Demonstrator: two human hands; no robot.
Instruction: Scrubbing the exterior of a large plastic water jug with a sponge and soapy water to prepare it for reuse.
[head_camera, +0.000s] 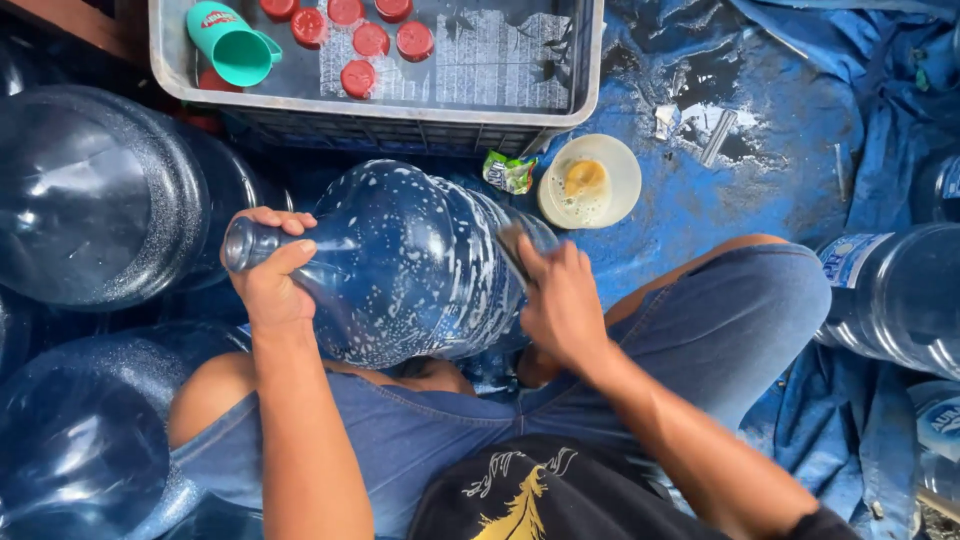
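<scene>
— Lap level: soapy water jug (400, 270) lies sideways across the knees, neck pointing left.
— Hands?
— Left hand (268, 275) wrapped shut round the neck; right hand (560, 300) closed on a scrubber, pressed against the jug's side.

left hand (270, 285): grips jug (400, 265) neck | right hand (560, 305): on jug side

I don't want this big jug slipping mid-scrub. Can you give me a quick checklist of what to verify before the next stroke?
1. Left hand wrapped round the jug neck: ok.
2. Right hand pressed on the jug wall: ok.
3. Jug lying on its side across the lap: ok.
4. Suds covering the whole jug: cannot tell, underside hidden.
5. Soap dish set apart on the blue tarp: ok.
6. What the right hand holds: cannot tell.
</scene>
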